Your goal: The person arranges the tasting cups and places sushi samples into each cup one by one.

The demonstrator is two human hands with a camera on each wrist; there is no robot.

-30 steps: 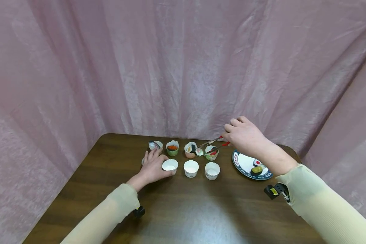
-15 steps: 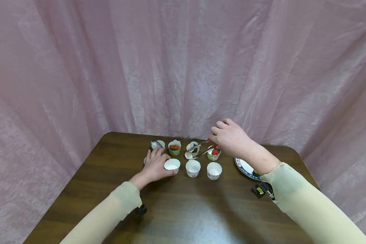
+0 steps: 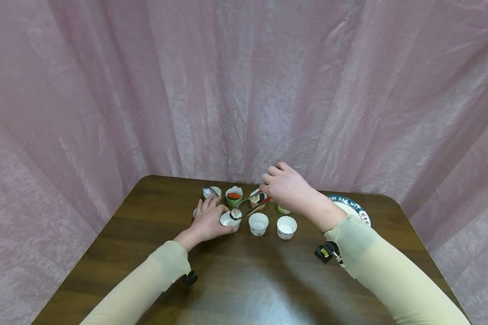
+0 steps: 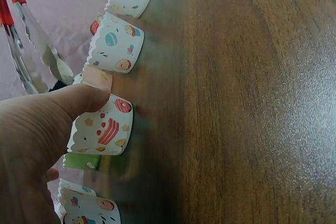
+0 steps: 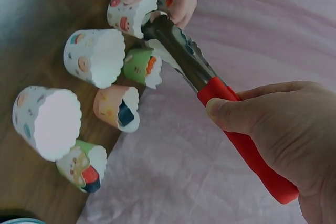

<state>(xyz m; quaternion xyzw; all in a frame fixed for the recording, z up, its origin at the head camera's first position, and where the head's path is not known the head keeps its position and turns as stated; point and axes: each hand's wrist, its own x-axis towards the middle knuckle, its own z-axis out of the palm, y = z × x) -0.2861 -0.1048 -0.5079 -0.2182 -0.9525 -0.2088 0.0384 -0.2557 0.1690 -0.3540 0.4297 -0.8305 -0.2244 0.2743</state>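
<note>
My left hand point(image 3: 205, 221) holds a white paper baking cup point(image 4: 102, 129) with dessert prints, thumb on its near wall and fingers behind. My right hand point(image 3: 290, 187) grips food tongs point(image 5: 236, 135) by their red handles. Between the metal tips of the tongs is a sushi roll piece point(image 3: 236, 213), white and pink with a dark wrap. The piece overlaps the mouth of the held cup in the head view. Two more white cups, one in the middle point(image 3: 259, 231) and one at the right point(image 3: 286, 232), stand to the right of it.
Behind stands a row of cups with sushi pieces: one with silvery fish point(image 3: 209, 191), a green one with orange topping point(image 3: 234, 201), a peach one point(image 5: 107, 106), another green one point(image 5: 79, 166). A blue-rimmed plate point(image 3: 351, 204) is partly behind my right forearm. A pink curtain point(image 3: 244, 90) hangs behind the table.
My right hand has moved left, carrying the sushi roll piece in the tongs from beside the peach cup to over the held cup. My left hand stays on its cup.
</note>
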